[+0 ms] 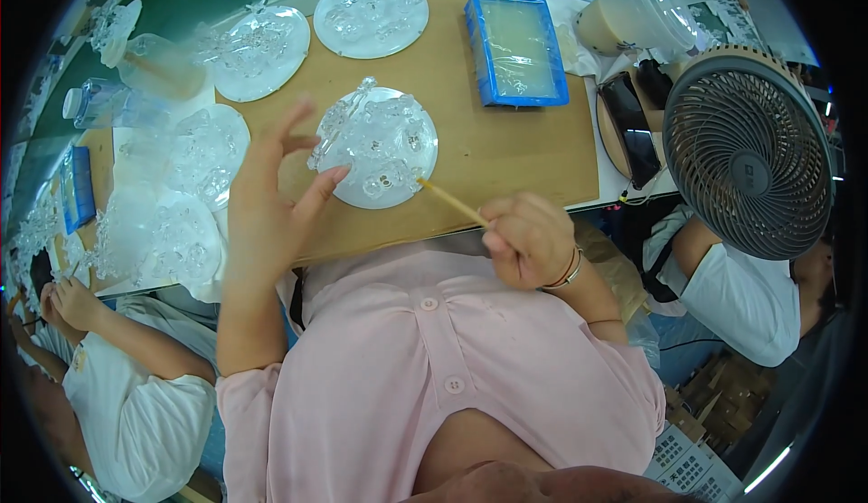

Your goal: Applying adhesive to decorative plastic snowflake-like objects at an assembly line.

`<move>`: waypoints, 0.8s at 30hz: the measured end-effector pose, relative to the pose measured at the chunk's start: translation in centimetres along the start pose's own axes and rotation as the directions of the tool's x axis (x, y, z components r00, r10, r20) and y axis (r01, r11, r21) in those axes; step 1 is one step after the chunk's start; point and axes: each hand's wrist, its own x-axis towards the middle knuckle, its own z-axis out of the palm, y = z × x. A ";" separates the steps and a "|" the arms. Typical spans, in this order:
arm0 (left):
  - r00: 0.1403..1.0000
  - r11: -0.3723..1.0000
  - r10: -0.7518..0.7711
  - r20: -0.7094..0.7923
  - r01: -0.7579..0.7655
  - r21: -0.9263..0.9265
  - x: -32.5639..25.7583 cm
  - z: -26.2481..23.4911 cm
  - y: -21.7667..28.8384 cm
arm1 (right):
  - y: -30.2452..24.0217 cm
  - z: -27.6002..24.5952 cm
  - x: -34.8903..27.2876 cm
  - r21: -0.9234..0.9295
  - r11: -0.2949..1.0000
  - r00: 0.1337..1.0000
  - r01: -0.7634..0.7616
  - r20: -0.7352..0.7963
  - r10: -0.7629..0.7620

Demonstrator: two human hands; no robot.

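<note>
Right grip [532, 239] clamps a yellow stick [455, 203], rear end hidden; left grip [269, 182] blurred, fingers apart.

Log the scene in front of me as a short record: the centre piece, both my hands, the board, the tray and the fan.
Centre: round white disc bearing small clear, glassy pieces
Left hand: fingers spread, thumb at the disc's left side; contact unclear
Right hand: holds a thin yellowish stick, tip at the disc's lower right edge
Board: flat brown rectangular sheet under the disc
Tray: rectangular, blue-rimmed tray, beyond the right hand
Fan: round dark desk fan, far right
</note>
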 end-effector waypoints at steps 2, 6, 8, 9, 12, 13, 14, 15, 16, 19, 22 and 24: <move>0.993 0.968 -0.018 0.117 0.047 -0.248 1.4 -1.0 0.7 | -0.4 0.4 -0.2 0.034 0.999 0.999 0.029 0.015 -0.030; 0.906 0.978 0.109 0.409 -0.024 -0.208 3.7 -2.6 0.2 | -0.2 1.9 0.1 0.094 0.989 0.994 0.111 0.001 -0.112; 0.845 0.968 0.195 0.498 -0.085 -0.235 4.3 -3.0 -0.2 | 0.1 2.0 0.3 0.134 0.988 0.997 0.078 -0.001 -0.078; 0.846 0.968 0.195 0.497 -0.085 -0.234 4.4 -3.0 -0.4 | 0.2 1.9 0.3 0.171 0.985 0.999 0.040 -0.001 -0.040; 0.830 0.944 0.281 0.482 -0.149 -0.294 4.4 -3.0 -1.2 | 1.2 1.3 -0.2 0.058 0.997 0.988 -0.047 -0.144 0.055; 0.833 0.951 0.246 0.496 -0.109 -0.289 4.1 -3.1 -1.3 | 1.4 0.8 -0.4 0.055 0.997 0.988 -0.048 -0.142 0.055; 0.835 0.957 0.210 0.508 -0.068 -0.282 3.8 -3.1 -1.2 | 1.5 0.0 -0.7 0.046 0.989 0.969 -0.143 -0.197 0.150; 0.837 0.956 0.211 0.505 -0.068 -0.285 3.5 -3.1 -1.0 | 1.6 -0.7 -0.9 0.041 0.970 0.937 -0.239 -0.252 0.241; 0.864 0.962 0.187 0.468 -0.065 -0.266 3.1 -3.0 -0.6 | 1.6 -1.4 -0.9 0.036 0.970 0.938 -0.239 -0.250 0.240; 0.905 0.965 0.132 0.404 -0.024 -0.261 2.0 -2.6 -0.6 | 1.8 -3.5 -0.6 0.188 0.945 0.819 -0.268 -0.473 0.326; 0.947 0.964 0.101 0.304 -0.018 -0.265 0.5 -1.7 -0.9 | 2.3 -5.4 0.1 0.097 0.979 0.760 -0.180 -0.618 0.201; 0.967 0.967 0.097 0.235 -0.036 -0.251 -0.3 -0.5 -1.1 | 3.3 -5.8 0.6 0.028 0.976 0.772 -0.214 -0.607 0.187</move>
